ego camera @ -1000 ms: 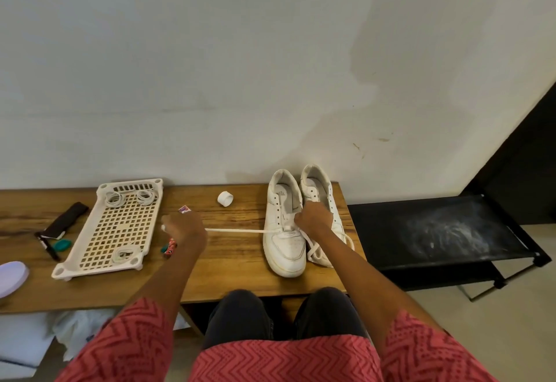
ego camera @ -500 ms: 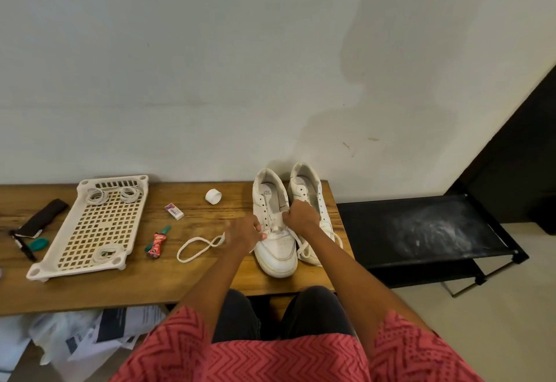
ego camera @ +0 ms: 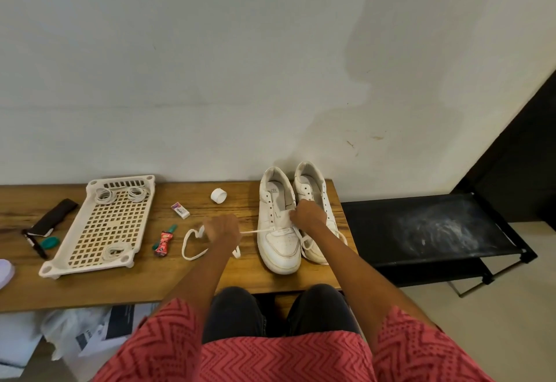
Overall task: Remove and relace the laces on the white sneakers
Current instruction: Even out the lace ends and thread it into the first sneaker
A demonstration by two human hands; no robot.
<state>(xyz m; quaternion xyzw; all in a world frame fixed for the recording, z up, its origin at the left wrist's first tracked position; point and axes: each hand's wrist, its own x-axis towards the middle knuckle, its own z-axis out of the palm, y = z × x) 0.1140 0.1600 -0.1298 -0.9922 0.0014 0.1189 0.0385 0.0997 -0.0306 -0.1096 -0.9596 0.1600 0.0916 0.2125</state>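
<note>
The left hand (ego camera: 222,229) pinches a white lace (ego camera: 192,245), drawn taut from the left sneaker (ego camera: 278,231); the right hand (ego camera: 307,216) rests curled on that sneaker's tongue, steadying it. Both white sneakers sit at the wooden table's (ego camera: 126,285) right end. A hard tug could drag the shoe sideways, or snag the lace in the last eyelet. The slack loop lies near a red tube (ego camera: 162,243); an eraser (ego camera: 180,210) and white cap (ego camera: 218,195) lie beyond.

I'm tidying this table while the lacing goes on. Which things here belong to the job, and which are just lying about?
In the job:
left sneaker
right sneaker
lace, held by the left hand
right hand, on the left sneaker

Lying about:
white tray
eraser
white cap
red tube
black pen
</note>
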